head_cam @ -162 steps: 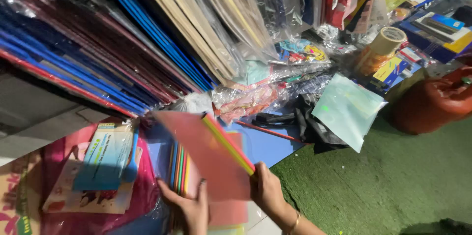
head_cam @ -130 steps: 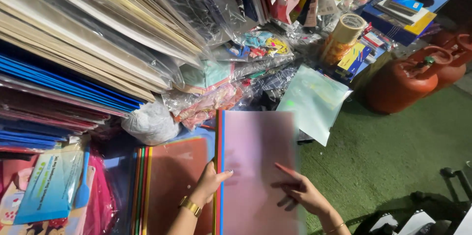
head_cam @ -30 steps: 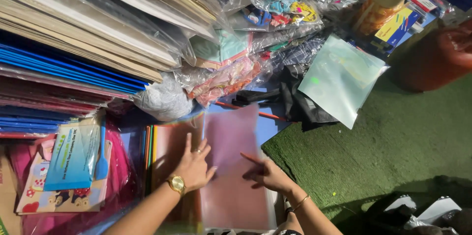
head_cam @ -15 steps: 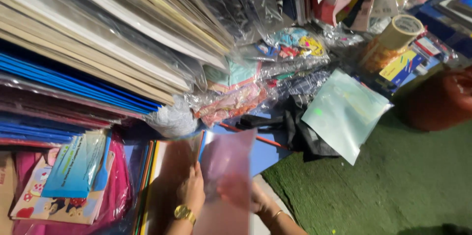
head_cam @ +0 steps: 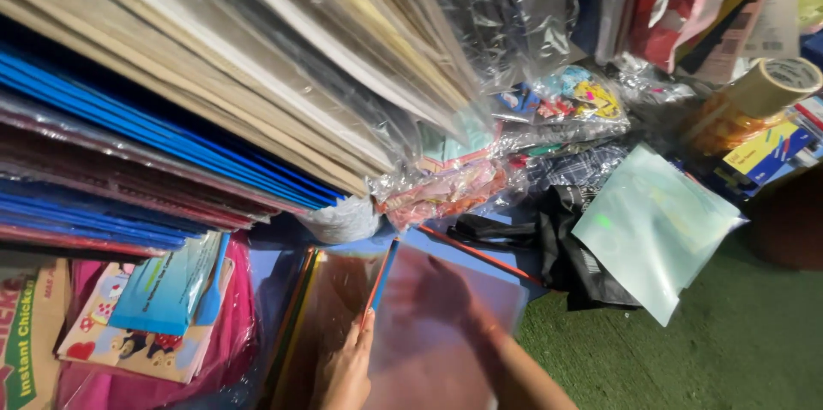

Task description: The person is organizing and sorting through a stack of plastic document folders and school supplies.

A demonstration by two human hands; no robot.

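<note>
Cluttered green floor (head_cam: 729,350), slanted paper stacks (head_cam: 214,93) at ten o'clock. Left hand (head_cam: 347,371) pinching pink sheet (head_cam: 429,333) at six o'clock; right hand (head_cam: 441,290) blurred behind it, grip unclear. Sheet half lifted off coloured pile (head_cam: 296,324).

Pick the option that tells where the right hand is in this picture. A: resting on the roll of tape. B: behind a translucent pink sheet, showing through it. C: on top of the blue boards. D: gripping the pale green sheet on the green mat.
B: the right hand shows only as a blurred shape through the translucent pink sheet, while the left hand grips the sheet's near edge.
</note>
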